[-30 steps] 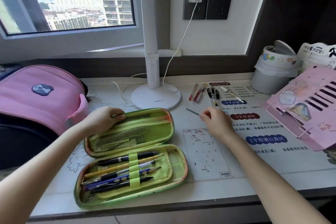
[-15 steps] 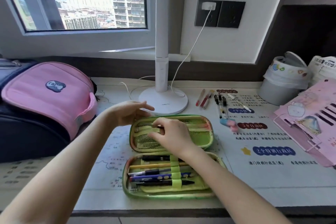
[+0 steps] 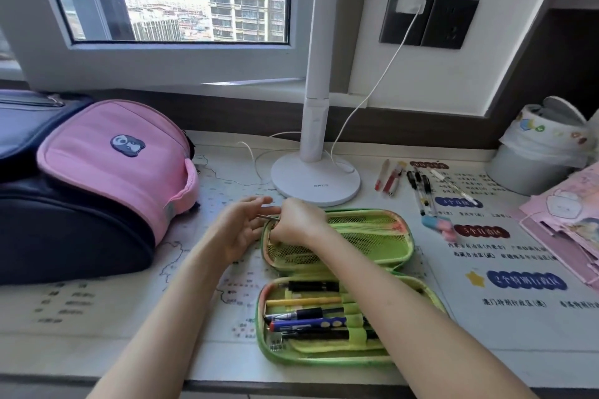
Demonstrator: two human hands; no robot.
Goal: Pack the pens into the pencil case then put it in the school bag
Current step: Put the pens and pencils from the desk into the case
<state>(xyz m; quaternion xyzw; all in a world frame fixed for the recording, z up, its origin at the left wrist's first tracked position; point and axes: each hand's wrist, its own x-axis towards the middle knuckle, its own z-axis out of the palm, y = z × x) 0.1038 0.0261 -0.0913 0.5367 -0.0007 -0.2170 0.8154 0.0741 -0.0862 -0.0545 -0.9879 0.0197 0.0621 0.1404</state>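
The green pencil case (image 3: 402, 238) lies open on the desk, its lower half (image 3: 275, 347) holding several pens under elastic loops. My right hand (image 3: 299, 220) is curled at the left end of the mesh pocket, pinching a thin grey stick (image 3: 268, 217) whose tip pokes out to the left. My left hand (image 3: 240, 228) sits just left of the case, fingers relaxed and spread, palm toward the stick. Loose black pens (image 3: 421, 193), red pens (image 3: 389, 176) and a white pen (image 3: 453, 188) lie behind the case to the right. The pink and navy school bag (image 3: 97, 178) lies at the left.
A white lamp base (image 3: 314, 183) with its cable stands right behind the case. A pink and blue eraser (image 3: 437, 225) lies right of the lid. A lined bin (image 3: 534, 152) and a pink folder (image 3: 567, 220) fill the far right. The desk edge runs close below the case.
My right hand slid left along the mesh pocket to the case's left end, still holding the thin stick. My left hand came off the lid's rim and opened beside it.
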